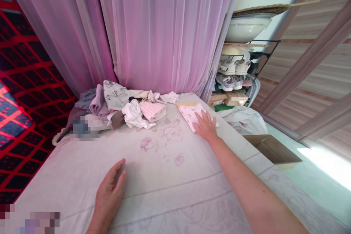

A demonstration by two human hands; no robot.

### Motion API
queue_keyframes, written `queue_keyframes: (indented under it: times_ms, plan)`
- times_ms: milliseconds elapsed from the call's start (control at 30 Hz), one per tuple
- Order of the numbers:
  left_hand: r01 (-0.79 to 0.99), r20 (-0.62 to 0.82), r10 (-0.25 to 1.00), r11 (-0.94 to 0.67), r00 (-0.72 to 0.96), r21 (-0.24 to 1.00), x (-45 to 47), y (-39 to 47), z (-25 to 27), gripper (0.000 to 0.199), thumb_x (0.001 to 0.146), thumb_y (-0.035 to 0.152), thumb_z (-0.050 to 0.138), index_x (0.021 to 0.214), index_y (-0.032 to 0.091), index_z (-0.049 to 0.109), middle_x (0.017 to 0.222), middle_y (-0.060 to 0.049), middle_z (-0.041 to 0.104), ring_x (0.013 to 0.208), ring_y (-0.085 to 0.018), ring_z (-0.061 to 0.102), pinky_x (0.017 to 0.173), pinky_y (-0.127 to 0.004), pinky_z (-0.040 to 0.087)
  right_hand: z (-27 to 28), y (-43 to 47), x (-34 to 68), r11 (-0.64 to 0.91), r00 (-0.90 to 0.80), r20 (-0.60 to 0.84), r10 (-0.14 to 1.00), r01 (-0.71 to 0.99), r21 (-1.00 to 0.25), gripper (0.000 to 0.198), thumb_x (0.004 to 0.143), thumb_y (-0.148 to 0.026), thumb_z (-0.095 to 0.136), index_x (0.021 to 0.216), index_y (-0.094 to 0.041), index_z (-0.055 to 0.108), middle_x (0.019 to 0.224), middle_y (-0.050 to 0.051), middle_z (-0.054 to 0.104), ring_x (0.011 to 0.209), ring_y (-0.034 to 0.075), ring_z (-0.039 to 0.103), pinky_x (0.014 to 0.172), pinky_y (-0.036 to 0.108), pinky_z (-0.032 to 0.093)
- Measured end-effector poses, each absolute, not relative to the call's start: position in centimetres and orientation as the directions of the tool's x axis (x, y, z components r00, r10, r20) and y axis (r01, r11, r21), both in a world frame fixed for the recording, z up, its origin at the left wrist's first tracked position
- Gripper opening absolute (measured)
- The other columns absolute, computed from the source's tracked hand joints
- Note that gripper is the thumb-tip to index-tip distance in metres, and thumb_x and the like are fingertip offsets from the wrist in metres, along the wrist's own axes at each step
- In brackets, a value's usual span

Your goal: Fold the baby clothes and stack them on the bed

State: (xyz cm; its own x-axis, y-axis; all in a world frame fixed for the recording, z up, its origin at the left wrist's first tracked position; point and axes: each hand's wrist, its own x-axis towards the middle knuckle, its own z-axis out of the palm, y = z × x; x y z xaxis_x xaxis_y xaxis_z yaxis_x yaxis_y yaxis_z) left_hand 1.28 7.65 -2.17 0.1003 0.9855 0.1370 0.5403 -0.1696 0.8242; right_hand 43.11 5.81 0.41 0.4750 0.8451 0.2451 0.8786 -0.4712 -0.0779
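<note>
My right hand [205, 125] lies flat with spread fingers on a folded pink printed garment [189, 112] near the bed's right edge. A yellowish cloth edge [185, 104] shows beneath that garment. Closer to me, my left hand [111, 186] is held over the bedsheet with its thumb apart from the fingers and nothing in it. A loose heap of clothes is at the far left of the bed. Among them are a grey printed garment [116, 95], a pink striped garment [153, 110], a crumpled white garment [135, 114] and a purple one [98, 103].
The bed [153, 175] has a pale flowered sheet. Purple curtains [164, 29] hang behind it. On the right stand a shoe rack [263, 58] with a white basin [246, 29] on top, a white plastic bag [244, 120] and an open cardboard box [271, 148] on the floor.
</note>
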Motion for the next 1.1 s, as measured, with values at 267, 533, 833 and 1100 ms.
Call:
queue_keyframes:
  times_ms: [267,533,833,1100]
  plan:
    - [0.542,0.127,0.986,-0.166,0.109,0.824,1.3,7.5,-2.1,0.052,0.074,0.055,0.051,0.115,0.024,0.063,0.125,-0.005,0.064,0.118,-0.025,0.057,0.087,-0.035,0.055,0.9,6.9,43.7,-0.512,0.512,-0.017,0.859,0.856,-0.076,0.057,0.092,-0.057,0.028,0.143,-0.033,0.038,0.155,0.009,0.025,0.139,0.033,0.024,0.107,0.063,0.017]
    - [0.550,0.127,0.987,-0.160,0.099,0.820,1.1,7.7,-2.6,0.054,0.074,0.057,0.051,0.116,0.024,0.064,0.125,-0.004,0.065,0.117,-0.026,0.058,0.091,-0.038,0.053,3.4,12.3,44.7,-0.540,0.553,0.082,0.829,0.831,-0.134,0.059,0.091,-0.058,0.029,0.145,-0.034,0.034,0.157,0.008,0.019,0.142,0.034,0.014,0.105,0.068,0.013]
    - [0.532,0.135,0.986,-0.164,0.094,0.830,0.8,7.8,-3.2,0.053,0.076,0.057,0.051,0.115,0.024,0.064,0.124,-0.004,0.065,0.117,-0.026,0.059,0.094,-0.040,0.052,1.5,13.6,44.5,-0.603,0.585,-0.165,0.794,0.793,-0.091,0.060,0.089,-0.062,0.024,0.146,-0.041,0.027,0.158,0.002,0.017,0.142,0.034,0.013,0.102,0.070,0.017]
    - [0.533,0.121,0.987,-0.157,0.102,0.832,1.1,7.9,-2.9,0.052,0.076,0.055,0.051,0.115,0.024,0.065,0.123,-0.005,0.065,0.116,-0.026,0.059,0.084,-0.036,0.056,2.1,11.5,43.7,-0.705,0.716,0.073,0.694,0.697,-0.134,0.062,0.092,-0.059,0.015,0.148,-0.035,0.025,0.158,0.006,0.015,0.142,0.032,0.013,0.105,0.066,0.016]
